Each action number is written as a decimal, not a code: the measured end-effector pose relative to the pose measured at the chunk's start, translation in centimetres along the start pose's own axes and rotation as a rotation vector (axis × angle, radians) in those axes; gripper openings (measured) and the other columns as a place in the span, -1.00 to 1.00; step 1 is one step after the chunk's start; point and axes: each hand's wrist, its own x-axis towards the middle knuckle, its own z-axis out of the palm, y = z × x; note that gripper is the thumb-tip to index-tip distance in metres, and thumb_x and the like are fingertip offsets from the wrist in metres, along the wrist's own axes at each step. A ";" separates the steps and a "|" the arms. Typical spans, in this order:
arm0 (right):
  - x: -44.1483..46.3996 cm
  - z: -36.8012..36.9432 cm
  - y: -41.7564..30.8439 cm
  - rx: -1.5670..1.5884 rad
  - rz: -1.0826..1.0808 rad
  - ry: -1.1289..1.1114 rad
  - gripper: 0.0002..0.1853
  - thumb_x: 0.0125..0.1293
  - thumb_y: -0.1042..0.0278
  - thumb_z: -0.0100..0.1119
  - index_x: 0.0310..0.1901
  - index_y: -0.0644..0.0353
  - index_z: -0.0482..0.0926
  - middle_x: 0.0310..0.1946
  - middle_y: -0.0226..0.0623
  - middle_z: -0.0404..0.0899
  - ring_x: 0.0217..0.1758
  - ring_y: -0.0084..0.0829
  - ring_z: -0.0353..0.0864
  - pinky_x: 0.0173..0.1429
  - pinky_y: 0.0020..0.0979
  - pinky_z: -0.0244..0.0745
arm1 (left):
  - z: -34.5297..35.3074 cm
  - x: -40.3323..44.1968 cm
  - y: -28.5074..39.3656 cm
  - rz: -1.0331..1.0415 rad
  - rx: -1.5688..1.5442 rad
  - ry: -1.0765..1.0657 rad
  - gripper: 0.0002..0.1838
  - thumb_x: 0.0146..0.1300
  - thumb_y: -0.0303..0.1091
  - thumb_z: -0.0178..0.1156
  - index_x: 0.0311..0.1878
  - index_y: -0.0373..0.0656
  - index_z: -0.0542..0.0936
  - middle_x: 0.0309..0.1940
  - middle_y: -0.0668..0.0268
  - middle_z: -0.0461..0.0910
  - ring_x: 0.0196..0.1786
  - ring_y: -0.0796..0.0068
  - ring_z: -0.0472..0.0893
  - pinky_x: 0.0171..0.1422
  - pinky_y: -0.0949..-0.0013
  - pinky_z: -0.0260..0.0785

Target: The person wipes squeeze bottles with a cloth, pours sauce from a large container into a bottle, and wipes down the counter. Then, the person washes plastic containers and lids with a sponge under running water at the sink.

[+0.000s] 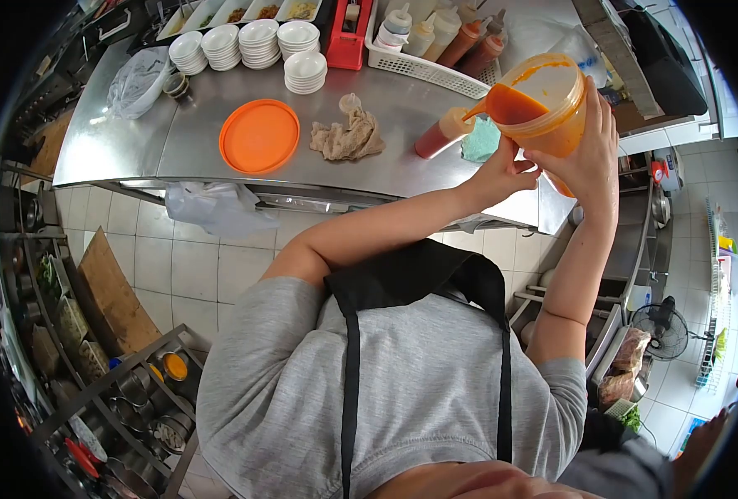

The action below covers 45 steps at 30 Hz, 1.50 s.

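Observation:
My right hand (589, 158) grips the side of a clear plastic tub (562, 137), tilted to the left. Orange-red sauce (512, 104) runs over its rim in a thin stream toward the mouth of a squeeze bottle (442, 135), partly filled with red sauce. The bottle stands on the counter with no nozzle on it. My left hand (505, 176) is closed at the tub's lower part, its fingertips partly hidden. Beside the bottle lies a green cloth (480, 140). Further left are a nozzle cap (350, 102), a crumpled brown rag (348, 136) and a round orange lid (259, 135).
Along the counter's (194, 154) back stand stacks of white bowls (258, 43), a red box (349, 37) and a white basket (435, 75) of sauce bottles. A plastic bag (138, 83) lies at the left. Shelves with pots (132, 407) are behind me; a fan (658, 328) stands right.

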 end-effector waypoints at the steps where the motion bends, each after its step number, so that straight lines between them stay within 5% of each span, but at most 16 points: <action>1: 0.0 0.0 0.0 -0.007 0.001 0.002 0.25 -0.51 0.02 0.54 0.34 0.11 0.05 0.18 -0.13 0.29 0.27 -0.10 0.26 0.28 -0.10 0.20 | 0.0 0.0 0.1 0.007 0.017 -0.006 0.00 0.00 -0.66 0.05 0.37 0.12 -0.34 0.29 0.36 -0.05 0.29 0.47 0.17 0.32 0.28 0.22; 45: -0.4 0.5 -0.3 0.010 0.024 -0.011 0.21 -0.47 0.09 0.53 0.33 0.14 0.05 0.19 -0.08 0.26 0.26 -0.06 0.24 0.25 -0.11 0.22 | -0.3 -0.4 0.2 -0.066 -0.038 0.016 0.05 -0.08 -0.68 0.07 0.37 0.03 -0.37 0.30 0.28 -0.06 0.31 0.37 0.15 0.30 0.27 0.26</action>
